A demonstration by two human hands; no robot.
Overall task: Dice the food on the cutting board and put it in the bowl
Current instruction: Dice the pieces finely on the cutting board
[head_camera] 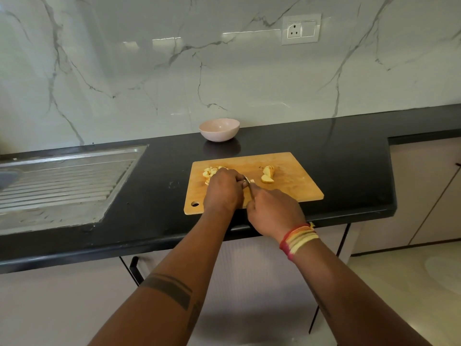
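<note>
Right hand (274,212) grips the slim steel knife (249,187); left hand (223,189) curls over pale fruit pieces (210,171), probably apple, on the wooden cutting board (294,178). Firm, slippery flesh: pin it from above.

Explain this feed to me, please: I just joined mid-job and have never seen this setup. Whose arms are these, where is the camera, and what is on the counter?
There is no machine here. One camera, worn on a person's head, looks forward and down at their own bare arms. On the black stone counter lies a rectangular wooden cutting board. The left hand is curled over pale food pieces, steadying what is being cut. The right hand, with coloured thread bands at the wrist, grips a small metal knife. An uncut pale wedge waits further right on the board. Behind the board stands a round pink bowl, apparently empty. A steel sink drainboard lies to the left.
</note>
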